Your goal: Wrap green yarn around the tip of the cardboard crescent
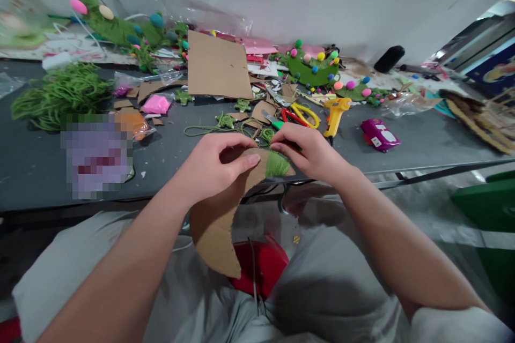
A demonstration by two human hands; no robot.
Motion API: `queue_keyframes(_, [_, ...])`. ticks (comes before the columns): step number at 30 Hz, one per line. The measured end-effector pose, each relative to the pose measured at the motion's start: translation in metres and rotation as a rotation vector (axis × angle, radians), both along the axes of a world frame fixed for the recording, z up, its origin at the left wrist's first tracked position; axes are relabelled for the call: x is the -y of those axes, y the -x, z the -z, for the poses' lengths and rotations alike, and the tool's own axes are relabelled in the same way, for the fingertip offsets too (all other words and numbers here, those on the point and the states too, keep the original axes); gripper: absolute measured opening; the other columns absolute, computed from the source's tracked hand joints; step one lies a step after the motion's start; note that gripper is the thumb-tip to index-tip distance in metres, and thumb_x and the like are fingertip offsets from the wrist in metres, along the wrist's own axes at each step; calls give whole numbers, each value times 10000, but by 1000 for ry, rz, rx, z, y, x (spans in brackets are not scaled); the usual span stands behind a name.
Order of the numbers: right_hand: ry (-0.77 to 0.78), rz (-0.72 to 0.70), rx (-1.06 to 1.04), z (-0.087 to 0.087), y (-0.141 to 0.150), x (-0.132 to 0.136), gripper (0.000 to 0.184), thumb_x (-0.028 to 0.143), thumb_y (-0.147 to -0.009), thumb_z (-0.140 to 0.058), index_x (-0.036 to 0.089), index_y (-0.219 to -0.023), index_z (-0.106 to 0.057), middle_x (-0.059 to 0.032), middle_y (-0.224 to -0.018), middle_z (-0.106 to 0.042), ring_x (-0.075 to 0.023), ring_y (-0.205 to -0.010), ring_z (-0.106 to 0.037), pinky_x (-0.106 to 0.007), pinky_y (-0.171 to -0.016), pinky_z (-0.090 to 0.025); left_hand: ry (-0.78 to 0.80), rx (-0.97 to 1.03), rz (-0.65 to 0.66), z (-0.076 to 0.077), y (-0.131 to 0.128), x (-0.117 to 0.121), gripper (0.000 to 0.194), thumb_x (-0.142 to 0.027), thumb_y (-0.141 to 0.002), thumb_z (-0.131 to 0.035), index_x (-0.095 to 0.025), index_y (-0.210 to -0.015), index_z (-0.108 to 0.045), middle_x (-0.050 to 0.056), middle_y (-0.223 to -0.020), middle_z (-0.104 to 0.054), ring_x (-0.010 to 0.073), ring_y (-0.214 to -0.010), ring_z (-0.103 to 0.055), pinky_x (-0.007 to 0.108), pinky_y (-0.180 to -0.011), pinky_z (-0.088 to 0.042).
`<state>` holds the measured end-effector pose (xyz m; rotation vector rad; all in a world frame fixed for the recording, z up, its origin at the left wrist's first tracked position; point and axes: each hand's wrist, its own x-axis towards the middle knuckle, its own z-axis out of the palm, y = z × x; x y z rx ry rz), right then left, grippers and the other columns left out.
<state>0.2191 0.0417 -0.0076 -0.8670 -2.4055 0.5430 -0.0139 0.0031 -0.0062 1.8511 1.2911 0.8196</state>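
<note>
My left hand (pixel 217 163) grips a cardboard crescent (pixel 215 225) near its upper end, thumb on the near face. The crescent hangs over the table's front edge, its lower tip above my lap. Green yarn (pixel 277 164) is wound round the upper end, with a bare cardboard tip showing past it. Closed at that winding, my right hand (pixel 309 153) pinches with thumb and fingertips, seemingly on the yarn. Just beyond the hands lies a small coil of green yarn (pixel 266 136), with a strand trailing left.
A yellow glue gun (pixel 336 115), yellow-handled scissors (pixel 306 115) and a green-handled knife (pixel 273 120) lie beyond my hands. A green yarn heap (pixel 60 94) sits left. Decorated green crescents (pixel 314 71) stand at the back beside a cardboard sheet (pixel 219 67). A purple packet (pixel 380 134) lies right.
</note>
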Motion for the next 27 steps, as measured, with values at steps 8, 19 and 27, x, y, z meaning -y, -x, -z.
queue_keyframes(8, [116,-78,-21,17,13,-1,163,167,-940,-479,150,-907,-638,-59,-884,-667,-156,-798,-575,-274,-756,-449,29,206,-209,3,0,1,270,-409,-819,-721,-211,-1002,-740,44,-930,-760,196,-796,-682,293,-716,-548])
queue_keyframes(19, [-16,-13,283,11,22,20,299,323,-1040,-406,175,-982,-660,-74,-928,-710,-171,-820,-614,-267,-727,-385,-177,-112,-381,11,2,-2,274,-437,-855,-650,-222,-1000,-738,41,-924,-751,182,-738,-626,305,-694,-496])
queue_keyframes(27, [-37,-20,369,13,25,22,313,309,-1044,-384,175,-933,-644,-67,-890,-709,-169,-793,-613,-272,-701,-361,-164,-120,-378,13,0,-3,297,-441,-862,-634,-201,-1003,-739,41,-915,-748,171,-717,-612,293,-691,-487])
